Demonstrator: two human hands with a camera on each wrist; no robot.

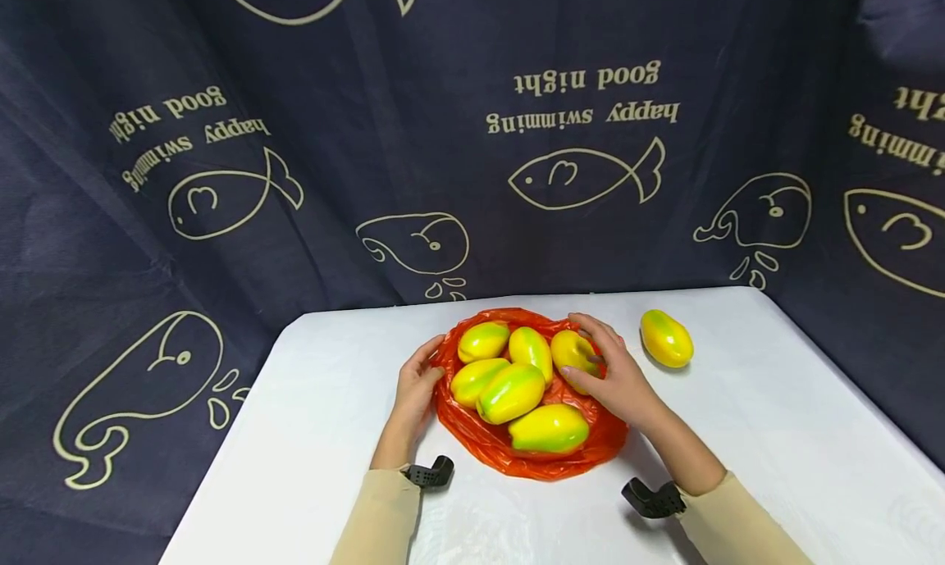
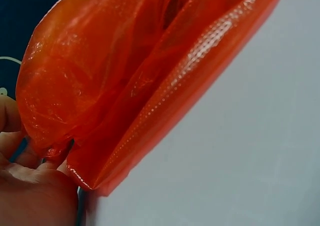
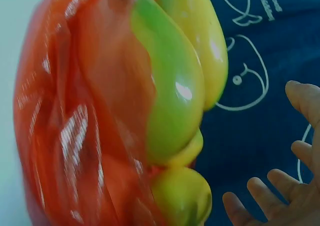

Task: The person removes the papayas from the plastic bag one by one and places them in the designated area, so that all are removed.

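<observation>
A red plastic bag (image 1: 490,440) lies spread wide on the white table, its crumpled rim around several shiny yellow-green mangoes (image 1: 511,393). At the bag's left side, my left hand (image 1: 415,387) grips the rim; in the left wrist view the red film (image 2: 100,80) runs in between the thumb and fingers. My right hand (image 1: 618,380) is over the right part of the bag with fingers spread, close to a mango (image 1: 572,350) inside. The right wrist view shows that hand (image 3: 280,198) holding nothing, with its fingertips apart from the fruit.
Another mango (image 1: 667,339) lies outside the bag, toward the table's back right corner. Behind and beside the white table (image 1: 310,434) hangs a dark blue cloth (image 1: 443,138) printed with fish and words.
</observation>
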